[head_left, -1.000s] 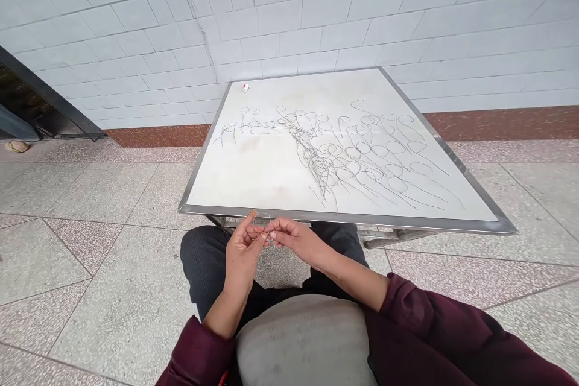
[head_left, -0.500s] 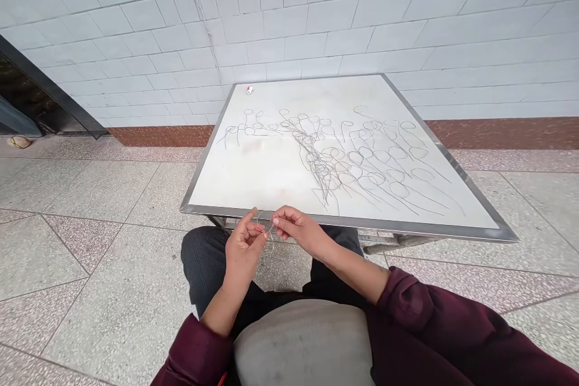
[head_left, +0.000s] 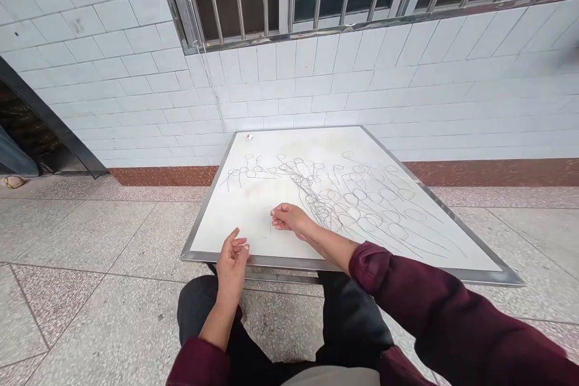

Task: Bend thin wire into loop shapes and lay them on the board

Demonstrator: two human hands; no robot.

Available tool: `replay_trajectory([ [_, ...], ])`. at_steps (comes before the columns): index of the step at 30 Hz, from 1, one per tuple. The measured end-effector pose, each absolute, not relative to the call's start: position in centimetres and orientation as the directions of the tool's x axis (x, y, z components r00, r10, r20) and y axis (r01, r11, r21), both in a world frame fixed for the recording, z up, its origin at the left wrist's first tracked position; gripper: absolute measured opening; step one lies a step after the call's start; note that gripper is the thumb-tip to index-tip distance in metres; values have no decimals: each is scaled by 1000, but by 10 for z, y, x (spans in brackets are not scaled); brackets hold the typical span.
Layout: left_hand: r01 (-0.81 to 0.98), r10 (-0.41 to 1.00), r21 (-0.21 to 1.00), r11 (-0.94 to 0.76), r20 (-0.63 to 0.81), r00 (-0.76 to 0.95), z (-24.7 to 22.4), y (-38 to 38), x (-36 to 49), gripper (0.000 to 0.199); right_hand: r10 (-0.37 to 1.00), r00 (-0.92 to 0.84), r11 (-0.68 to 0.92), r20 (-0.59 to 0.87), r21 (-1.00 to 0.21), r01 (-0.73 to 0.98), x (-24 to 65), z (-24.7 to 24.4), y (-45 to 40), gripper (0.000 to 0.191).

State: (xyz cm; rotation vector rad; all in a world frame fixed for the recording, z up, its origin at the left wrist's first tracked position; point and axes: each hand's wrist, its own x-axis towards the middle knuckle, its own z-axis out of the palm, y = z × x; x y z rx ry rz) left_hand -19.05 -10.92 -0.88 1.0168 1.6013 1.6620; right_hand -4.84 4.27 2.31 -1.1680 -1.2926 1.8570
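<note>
Thin looped wire (head_left: 270, 227) in the right hand (head_left: 292, 219), similar wires (head_left: 319, 210) strewn over the tabletop (head_left: 219, 220)

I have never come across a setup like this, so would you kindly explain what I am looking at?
There is no machine here: these are a person's bare hands, the left hand and the right hand. The view comes from a camera worn on the head, looking forward and down. Ahead, by a tiled wall, stands a white table. Many thin wires with looped ends lie on it, crowded near the middle and spread toward the right. A small item sits by the far left corner, too small to name. The right hand appears to pinch one faintly visible wire; nothing shows in the left.
</note>
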Motion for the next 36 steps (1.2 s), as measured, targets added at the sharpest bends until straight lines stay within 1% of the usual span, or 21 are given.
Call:
replay_trajectory([
  [4,140,759,989,-38,120,-640,-38,-126,-212,50,843,-407,-356,-353,-932,71,-71,15,83,18],
  [7,160,710,987,28,93,-698,-71,-143,-222,48,827,-409,-367,-385,-922,126,-92,7,103,12],
  [8,166,693,986,25,103,-714,-81,-148,-224,49,819,-414,-371,-397,-917,145,-100,4,108,11],
  [12,199,647,979,-53,185,-740,-105,-160,-227,59,789,-441,-376,-428,-904,204,-131,-5,125,17],
  [14,218,647,975,-52,199,-736,-107,-160,-226,60,783,-449,-368,-430,-903,222,-145,-8,133,18],
  [17,218,663,976,-16,174,-728,-109,-158,-226,58,788,-456,-345,-414,-910,231,-161,-12,144,18],
  [22,243,695,970,26,157,-701,-114,-155,-225,55,834,-441,-263,-331,-942,209,-170,-20,151,8],
  [29,226,698,973,42,133,-703,-114,-150,-221,54,879,-431,-131,-205,-972,196,-165,-26,144,15],
  [36,231,694,973,26,149,-705,-114,-149,-219,54,895,-429,-35,-125,-976,213,-158,-30,129,13],
])
